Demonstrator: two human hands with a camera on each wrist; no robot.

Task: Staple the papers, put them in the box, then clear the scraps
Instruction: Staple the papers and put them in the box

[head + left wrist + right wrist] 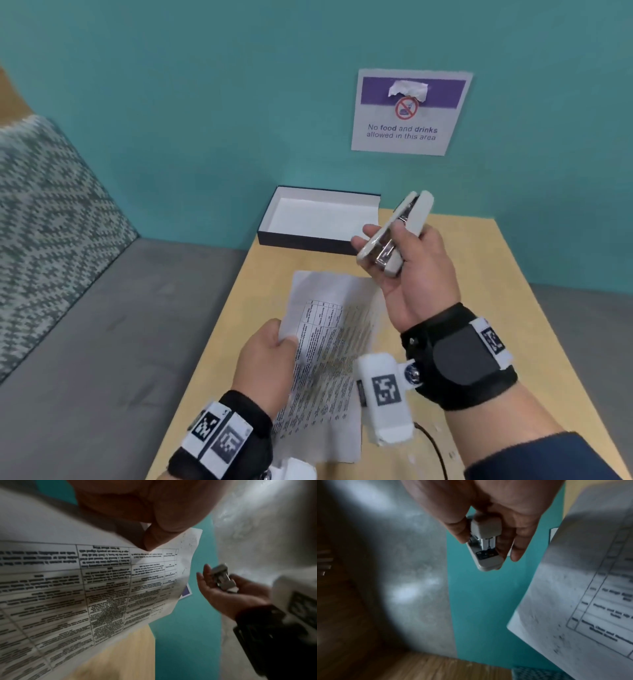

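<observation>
I wear a black strap on each wrist. My left wrist band [219,435] carries white tags printed with black square codes. My right wrist band [462,356] has a smooth dark pad, a coded white tag, and a white camera block [385,399] with a thin black cable. A dark blue sleeve [544,459] covers my right forearm.

even bright head view, dim wrist views, motion blur on printed text, wide-angle edge bending

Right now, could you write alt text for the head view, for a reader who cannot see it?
A right hand holds a grey stapler above a wooden table, while the left hand pinches printed papers. An open, empty box sits against the teal wall.
</observation>
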